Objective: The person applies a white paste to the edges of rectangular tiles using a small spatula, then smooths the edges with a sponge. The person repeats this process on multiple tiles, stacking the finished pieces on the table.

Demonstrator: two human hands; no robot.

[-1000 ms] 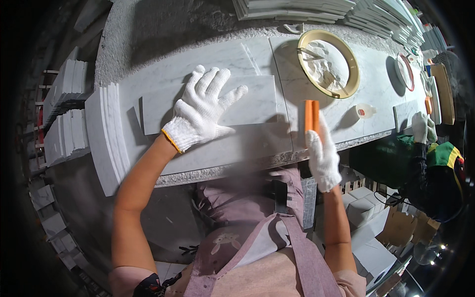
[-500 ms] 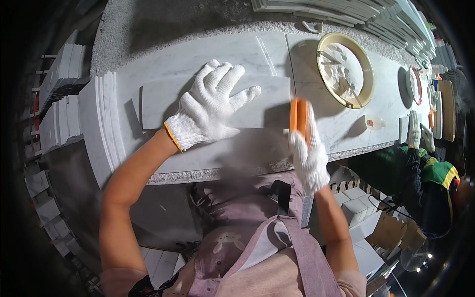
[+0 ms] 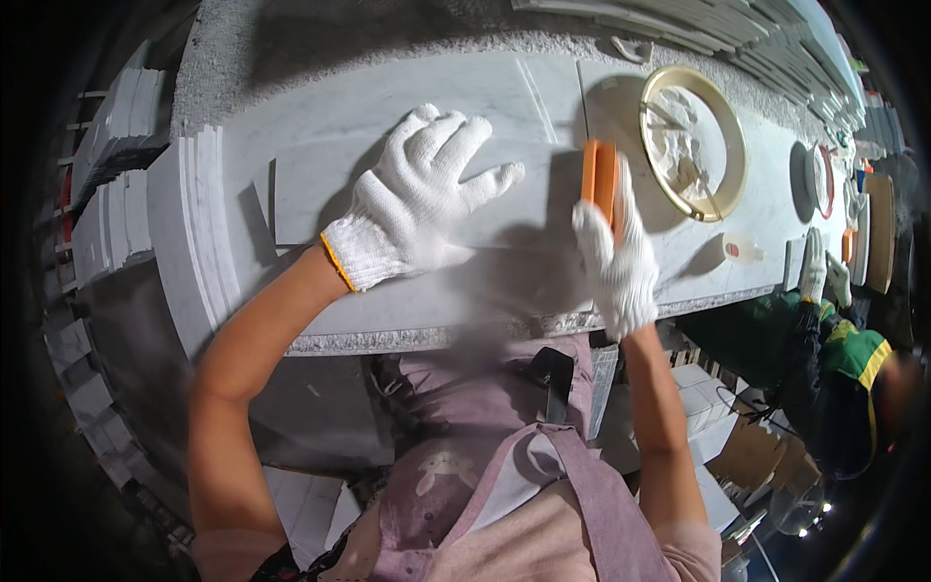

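In a white knit glove, my left hand lies flat with fingers spread on a grey-white marble slab. My right hand, gloved the same way, grips an orange sanding block held upright at the slab's right end. My own glove hides part of the block. Whether the block touches the slab's edge I cannot tell. A hazy blur of dust hangs over the worktop between my hands and my apron.
Right of the block stands a yellowish basin with white paste or powder and sticks. A small clear bottle stands nearer. Tile stacks rise at left and far right. A co-worker's gloved hands work at the right.
My right hand and the sanding block have moved away from me along the slab's right end. My left hand stays on the slab. The whole view has shifted slightly.
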